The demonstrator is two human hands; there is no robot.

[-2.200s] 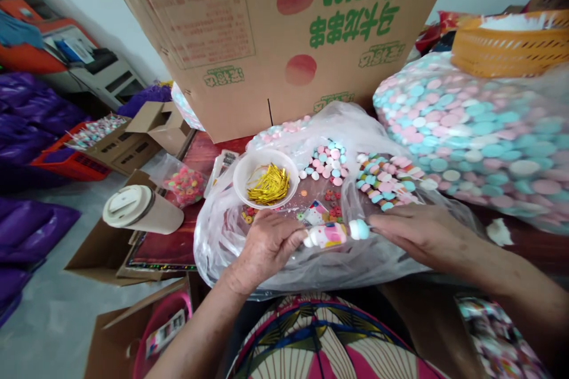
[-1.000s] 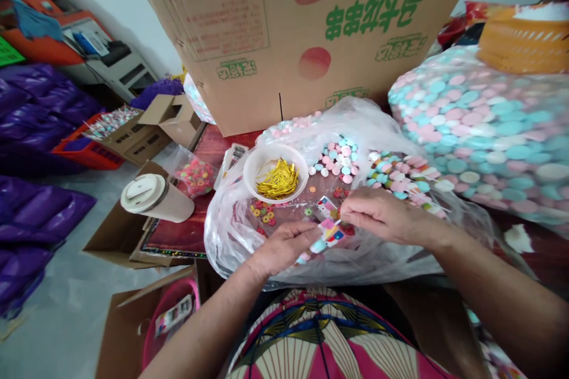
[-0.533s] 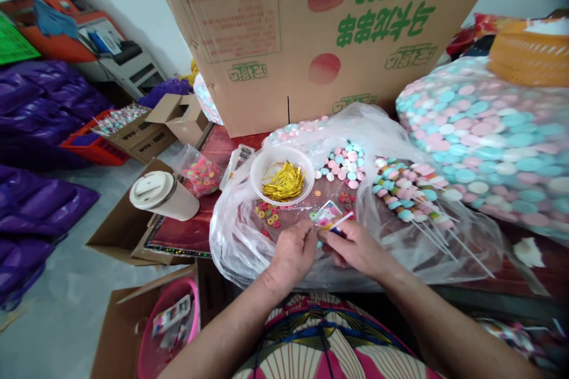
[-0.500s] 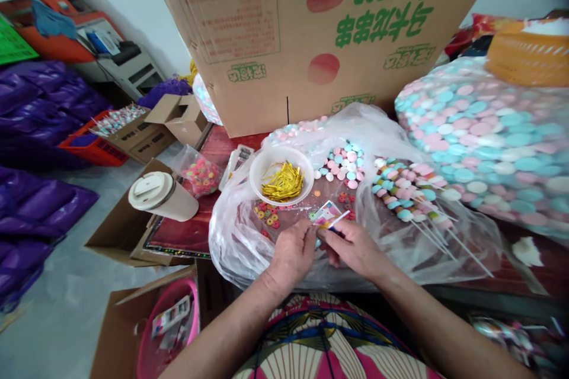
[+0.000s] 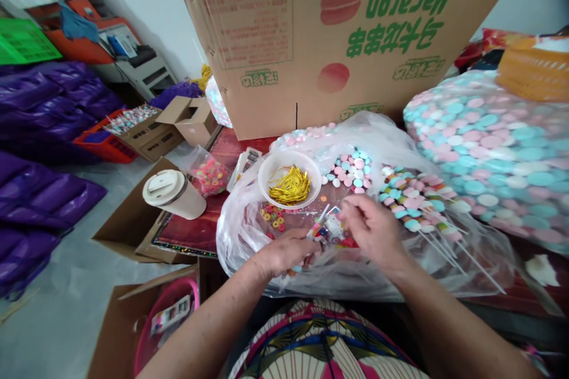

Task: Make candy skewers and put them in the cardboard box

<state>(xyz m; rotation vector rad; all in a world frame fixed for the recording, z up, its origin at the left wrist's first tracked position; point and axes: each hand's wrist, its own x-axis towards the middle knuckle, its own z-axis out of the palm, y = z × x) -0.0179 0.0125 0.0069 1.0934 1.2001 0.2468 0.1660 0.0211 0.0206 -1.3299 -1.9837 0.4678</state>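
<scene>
Low over the plastic sheet, my left hand (image 5: 288, 251) is closed round a small printed plastic packet (image 5: 332, 226), and a white stick (image 5: 324, 212) pokes up beside it. My right hand (image 5: 373, 231) is at the packet's right side with thumb and fingers pinched; what lies between them is too small to make out. Just beyond stands a white bowl (image 5: 267, 173) of gold twist ties (image 5: 291, 185). Ring-shaped candies (image 5: 273, 217) lie left of the packet. Behind my right hand is a pile of pink, blue and white candy tablets (image 5: 353, 169). Candy skewers (image 5: 418, 198) are heaped to its right.
A large cardboard box (image 5: 288, 106) stands at the back. At right bulges a big clear bag of candy tablets (image 5: 489, 142). On the left are a lidded cup (image 5: 175, 192), a bag of ring candies (image 5: 211, 174) and, lower down, a pink basin (image 5: 151, 320) inside a carton.
My hands have moved apart: the left slightly left and down with the packet, the right up and to the right. The view has shifted a little.
</scene>
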